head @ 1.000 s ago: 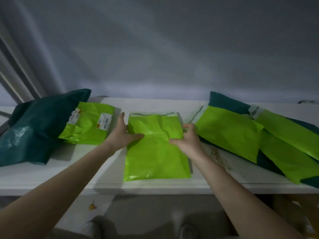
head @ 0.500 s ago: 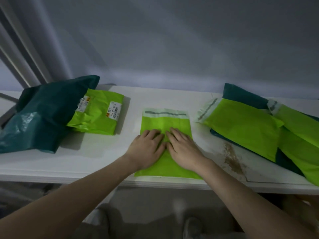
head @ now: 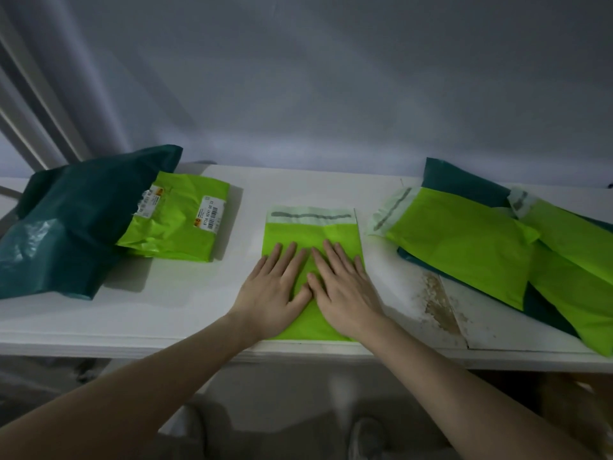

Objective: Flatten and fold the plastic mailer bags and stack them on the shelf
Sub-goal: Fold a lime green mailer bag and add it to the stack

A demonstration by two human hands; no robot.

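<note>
Both hands flat on a lime green mailer bag point(head: 313, 232) at the middle of the white shelf point(head: 185, 293). Left hand point(head: 273, 292) palm down, fingers straight and slightly spread, pressing the bag's left half; no grip, fingers not curled. Right hand point(head: 345, 293) same, palm down, fingers straight, pressing the right half. Thumbs touch or nearly touch at the bag's centre. Bag lies flat, its near edge at the shelf's front edge, pale adhesive flap point(head: 310, 215) with a grey strip at the far end, unfolded.

Left of it, apart: a crumpled lime green mailer with shipping labels point(head: 179, 227), resting partly against a large dark teal plastic bag point(head: 66, 227) at the shelf's left end.

Right of it, apart: a flat lime green mailer point(head: 464, 250) with its flap pointing toward the centre, lying on top of a dark teal mailer point(head: 464, 184). Another lime green mailer point(head: 570, 247) overlaps further right, running off frame.

Brown stained patch point(head: 438, 303) on the shelf near the right forearm. Grey wall point(head: 331, 94) behind. Lighting dim.
</note>
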